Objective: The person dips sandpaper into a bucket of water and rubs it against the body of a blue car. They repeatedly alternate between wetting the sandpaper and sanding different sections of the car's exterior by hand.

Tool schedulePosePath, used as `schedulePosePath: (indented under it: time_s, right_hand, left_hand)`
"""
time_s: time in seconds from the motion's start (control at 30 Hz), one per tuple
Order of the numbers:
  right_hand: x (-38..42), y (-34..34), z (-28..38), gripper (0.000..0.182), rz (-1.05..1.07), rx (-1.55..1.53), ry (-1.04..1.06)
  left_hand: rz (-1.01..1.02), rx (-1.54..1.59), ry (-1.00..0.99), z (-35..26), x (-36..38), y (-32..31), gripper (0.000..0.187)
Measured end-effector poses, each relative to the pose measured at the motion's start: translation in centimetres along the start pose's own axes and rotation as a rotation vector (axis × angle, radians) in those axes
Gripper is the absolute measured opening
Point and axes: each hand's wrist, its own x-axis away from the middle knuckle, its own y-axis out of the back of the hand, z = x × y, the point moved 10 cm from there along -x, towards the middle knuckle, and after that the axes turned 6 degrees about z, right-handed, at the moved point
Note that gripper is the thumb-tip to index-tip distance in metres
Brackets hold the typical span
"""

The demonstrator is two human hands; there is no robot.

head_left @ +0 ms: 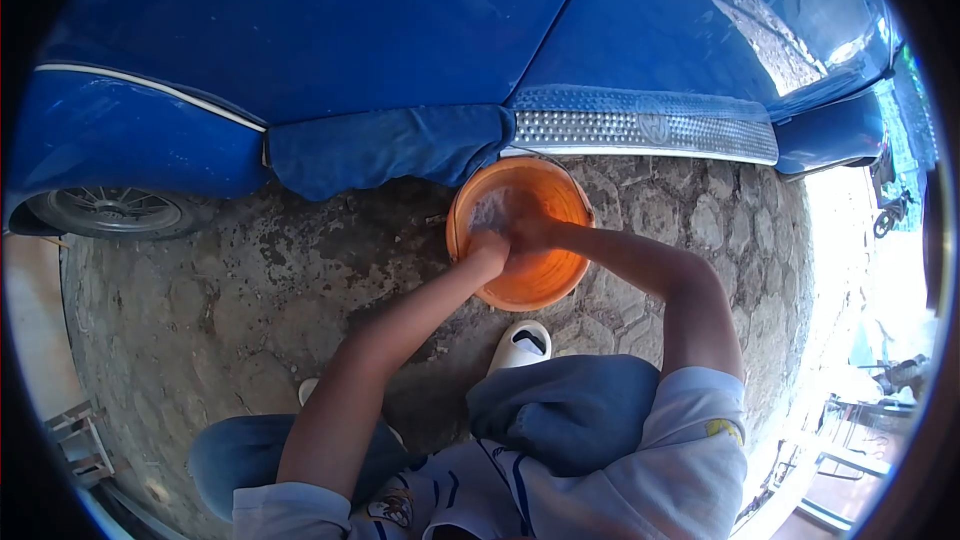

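An orange bucket stands on the paved ground beside a blue car, its thin handle lying against the rim. Both of my hands reach down inside it, close together. My left hand is near the left inner side, and my right hand meets it from the right. Whitish foam or suds show beside them. Blur and the angle hide my fingers, so whether they grip anything cannot be made out. Just behind the bucket, a dark blue cloth drapes over the car's running board.
The blue car body fills the far side, with a textured metal step plate and a wheel at left. Hexagonal paving surrounds the bucket. A pale slipper on my foot is close to the bucket's near side.
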Motion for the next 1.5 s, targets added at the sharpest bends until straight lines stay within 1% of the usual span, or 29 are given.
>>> schedulePosePath:
  time_s: [0.03,0.07,0.13,0.23,0.27,0.33,0.37,0.43,0.57,0.63,0.7,0.77,0.8,0.83,0.87,0.9,0.93,1.0,1.03,1.1,1.17,1.23,1.27,1.3,1.33,1.37,1.4,1.43,1.5]
  right_hand:
    - [0.0,-2.2,-0.1,0.043,0.253,-0.177,-0.013]
    - [-0.1,-1.9,-0.1,0.043,0.252,-0.172,-0.008]
    - [0.4,-3.2,1.0,0.042,0.489,-0.252,0.023]
    - [0.6,-3.5,2.4,0.039,0.453,-0.318,0.191]
    - [0.5,-3.3,2.6,0.039,0.45,-0.312,0.194]
    - [1.0,-4.2,2.9,0.039,0.593,-0.323,0.178]
    - [1.1,-4.4,3.3,0.039,0.646,-0.321,0.174]
    - [2.0,-4.9,3.9,0.038,0.744,-0.353,0.135]
    - [2.9,-6.2,4.6,0.038,0.856,-0.52,-0.084]
    - [1.9,-5.5,2.9,0.037,0.704,-0.62,-0.334]
    - [-0.3,-4.1,-1.1,0.041,0.078,-0.689,-0.515]
    - [-1.7,-5.1,-0.3,0.048,-0.073,-0.473,-0.145]
    - [-1.1,-3.1,1.6,0.05,-0.045,-0.432,-0.128]
    - [-1.8,-5.8,-0.4,0.048,-0.023,-0.618,-0.229]
    - [-1.3,-5.0,0.2,0.045,0.062,-0.558,-0.327]
    - [0.0,-3.8,0.5,0.044,0.142,-0.495,-0.434]
    - [0.4,-2.0,1.6,0.043,0.035,-0.478,-0.367]
    - [0.3,-2.2,0.7,0.044,-0.085,-0.444,-0.289]
    - [0.2,-2.6,0.7,0.044,0.059,-0.649,-0.327]
    - [1.5,-2.8,3.6,0.045,0.428,-1.375,-0.514]
    - [2.5,1.3,8.0,0.048,0.653,-1.951,-0.602]
    - [0.4,7.9,8.4,0.049,0.688,-1.955,-0.417]
    - [-0.9,12.1,9.9,0.05,0.728,-1.987,-0.232]
    - [-2.2,20.1,12.6,0.046,0.456,-1.674,-0.337]
    - [-4.3,25.9,12.9,0.05,0.395,-1.373,-0.178]
    - [-5.4,34.4,15.9,0.053,0.154,-1.131,-0.229]
    - [-7.7,40.9,19.0,0.05,0.119,-1.295,-0.055]
    - [-8.8,47.8,23.1,0.046,-0.013,-1.229,-0.074]
    - [-12.9,60.0,30.7,0.045,-0.087,-1.04,0.253]
  left_hand:
    - [-0.006,0.002,0.006,-0.2,0.1,0.2,0.03]
    - [0.02,0.007,0.006,-0.4,0.4,0.1,0.027]
    - [0.049,0.008,0.014,-0.6,0.9,-0.4,0.026]
    - [0.059,0.089,0.082,0.6,1.3,-1.0,0.021]
    - [0.072,0.082,0.014,0.2,1.9,-0.7,0.022]
    - [0.083,0.075,-0.049,0.1,3.1,0.1,0.023]
    - [0.19,0.062,-0.094,-0.1,3.3,-0.6,0.024]
    - [0.303,0.052,-0.136,-0.2,4.2,-2.2,0.026]
    - [0.159,0.311,-0.153,-0.1,4.8,-2.3,0.039]
    - [0.11,0.37,-0.097,0.4,4.9,-1.2,0.046]
    - [-0.073,0.688,0.16,3.4,3.3,-1.6,0.058]
    - [-0.249,0.743,0.205,3.8,3.0,-1.5,0.071]
    - [-0.3,0.724,0.196,3.2,2.8,-1.6,0.078]
    - [-0.3,0.665,0.185,2.7,2.8,-1.3,0.085]
    - [-0.267,0.593,0.17,2.1,2.8,-1.3,0.092]
    - [-0.124,0.374,0.151,1.8,3.0,-1.2,0.092]
    - [0.003,0.156,0.105,1.5,3.2,-1.2,0.093]
    - [0.147,0.164,0.054,1.6,0.4,-4.1,0.086]
    - [0.224,0.169,0.02,1.4,-0.8,-5.8,0.083]
    - [0.307,0.182,-0.054,1.2,2.5,-2.2,0.067]
    - [0.332,0.164,-0.087,2.2,8.3,5.3,0.051]
    - [0.276,0.159,-0.071,5.8,15.1,12.7,0.038]
    - [0.226,0.162,-0.046,8.4,19.1,16.2,0.032]
    - [0.234,0.31,-0.034,12.0,20.6,18.3,0.03]
    - [0.072,0.265,-0.087,13.9,27.7,24.0,0.031]
    - [-0.061,0.311,-0.005,17.8,33.0,27.5,0.034]
    - [-0.166,0.288,0.043,20.7,39.4,31.0,0.037]
    - [-0.318,0.252,0.057,23.4,44.9,34.1,0.035]
    - [-0.609,0.433,0.152,29.6,56.6,39.2,0.036]
